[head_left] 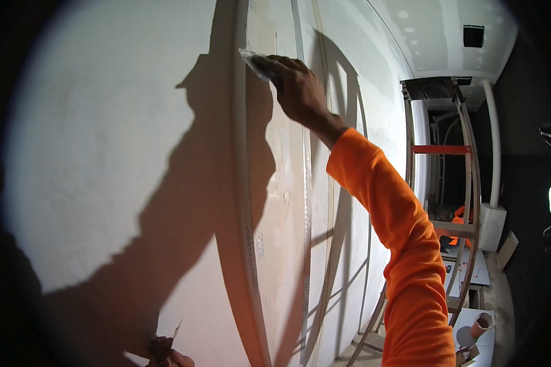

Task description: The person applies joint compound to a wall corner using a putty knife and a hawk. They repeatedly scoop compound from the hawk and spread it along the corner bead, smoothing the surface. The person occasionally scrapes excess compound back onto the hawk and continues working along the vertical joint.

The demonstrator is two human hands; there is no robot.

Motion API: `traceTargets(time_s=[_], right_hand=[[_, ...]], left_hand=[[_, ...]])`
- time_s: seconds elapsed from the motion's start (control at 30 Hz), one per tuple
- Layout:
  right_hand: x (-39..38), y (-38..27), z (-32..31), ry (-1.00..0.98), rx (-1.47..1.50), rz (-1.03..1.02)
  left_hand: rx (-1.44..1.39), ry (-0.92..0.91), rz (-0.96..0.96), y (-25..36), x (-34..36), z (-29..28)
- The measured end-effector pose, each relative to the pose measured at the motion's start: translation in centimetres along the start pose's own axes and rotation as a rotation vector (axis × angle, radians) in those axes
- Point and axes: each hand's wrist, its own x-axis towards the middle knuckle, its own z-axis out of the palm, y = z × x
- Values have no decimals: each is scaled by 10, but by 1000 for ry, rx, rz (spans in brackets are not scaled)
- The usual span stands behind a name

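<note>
My right hand (300, 88), in an orange sleeve, reaches up to a vertical corner edge (240, 122) of the pale wall. Its fingers are closed on a putty knife (256, 66) with a whitish, smeared blade, held against or very near that edge; the grip hides the handle. At the lower left, my left hand (168, 356) is only partly visible, in shadow. Closed fingers there hold a thin, pointed blade (177, 328), its handle hidden. Perforated metal corner strips (306, 214) run up the wall beside a beige, patchy filled band (281, 183).
A wooden ladder (468, 202) with a red rung stands at right. Beyond it is another person (459, 223) in orange. A reddish bucket (482, 324) sits on a white surface (468, 318) at lower right. A white pipe (493, 140) rises behind. Strong shadows cross the wall.
</note>
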Motion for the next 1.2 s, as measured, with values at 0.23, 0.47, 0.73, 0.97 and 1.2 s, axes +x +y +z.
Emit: traceTargets(time_s=[0.23,0.47,0.73,0.97,1.2], right_hand=[[-64,-47,-37,-143,-14,-41],[38,7,-9,31,-128,48],[0,-21,-30,-39,-73,-216],[120,82,5,-180,-168,262],[60,53,1,-153,-48,47]], left_hand=[[6,1,-13,-4,-3,-2],[20,9,-21,-1,-2,4],[16,8,-29,-6,-1,4],[22,20,-29,-5,1,9],[32,17,-32,-6,-2,7]])
